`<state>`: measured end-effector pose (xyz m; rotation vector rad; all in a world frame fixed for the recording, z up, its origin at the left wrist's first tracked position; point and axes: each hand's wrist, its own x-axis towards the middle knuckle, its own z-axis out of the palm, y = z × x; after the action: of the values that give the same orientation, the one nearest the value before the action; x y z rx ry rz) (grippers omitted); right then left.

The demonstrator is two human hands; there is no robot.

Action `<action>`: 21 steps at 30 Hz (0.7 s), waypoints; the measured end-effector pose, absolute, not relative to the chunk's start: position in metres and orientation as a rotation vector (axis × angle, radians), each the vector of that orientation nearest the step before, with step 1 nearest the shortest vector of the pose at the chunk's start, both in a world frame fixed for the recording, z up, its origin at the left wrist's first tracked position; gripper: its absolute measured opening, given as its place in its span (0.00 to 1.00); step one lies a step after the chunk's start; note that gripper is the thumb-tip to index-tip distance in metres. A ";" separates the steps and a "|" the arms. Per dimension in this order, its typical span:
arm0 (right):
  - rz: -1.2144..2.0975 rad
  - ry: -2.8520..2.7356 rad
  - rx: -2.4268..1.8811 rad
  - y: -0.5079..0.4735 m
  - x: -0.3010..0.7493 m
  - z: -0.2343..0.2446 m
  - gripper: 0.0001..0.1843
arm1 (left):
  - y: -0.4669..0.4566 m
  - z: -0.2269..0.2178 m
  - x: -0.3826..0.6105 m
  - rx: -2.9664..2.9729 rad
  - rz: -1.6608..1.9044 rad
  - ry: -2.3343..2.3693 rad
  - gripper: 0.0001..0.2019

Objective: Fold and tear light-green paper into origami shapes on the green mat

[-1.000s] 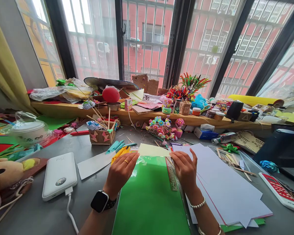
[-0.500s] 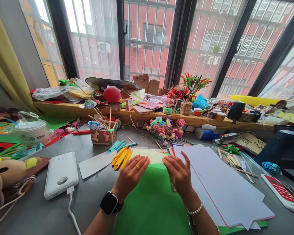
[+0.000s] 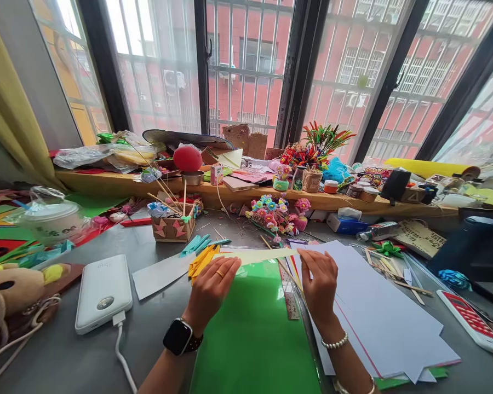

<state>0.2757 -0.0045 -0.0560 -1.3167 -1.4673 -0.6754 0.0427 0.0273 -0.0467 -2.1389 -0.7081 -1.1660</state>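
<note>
The left hand [image 3: 213, 282] and right hand [image 3: 321, 279] pinch a thin, pale-yellow paper [image 3: 267, 255] near its ends at mid-frame, its long axis running left to right between them, neither nearer. Below spreads a glossy green sheet [image 3: 254, 328]; matte white paper [image 3: 378, 312] lies right of centre.

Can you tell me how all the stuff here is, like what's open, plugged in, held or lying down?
Pale yellow paper: held between both hands
Left hand: closed on the paper
Right hand: pinching its right end
Green sheet: lying flat
White power bank: cable plugged in
Watch: worn, screen dark
Cup: lid on
Tissue box: open, tissue sticking out
Clear bottle: on its side
</note>
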 end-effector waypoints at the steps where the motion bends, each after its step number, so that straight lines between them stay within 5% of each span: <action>1: -0.676 -1.437 -1.317 -0.004 0.277 -0.056 0.11 | 0.028 -0.047 0.041 -2.122 -1.166 -0.728 0.11; 21: -0.545 -1.700 -1.124 -0.010 0.244 -0.059 0.09 | 0.031 -0.049 0.040 -2.185 -1.111 -0.703 0.12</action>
<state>0.2437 -0.0096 -0.0593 -1.1245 -1.7000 -0.5448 0.0402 0.0306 -0.0494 -2.1854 -0.7027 -1.1113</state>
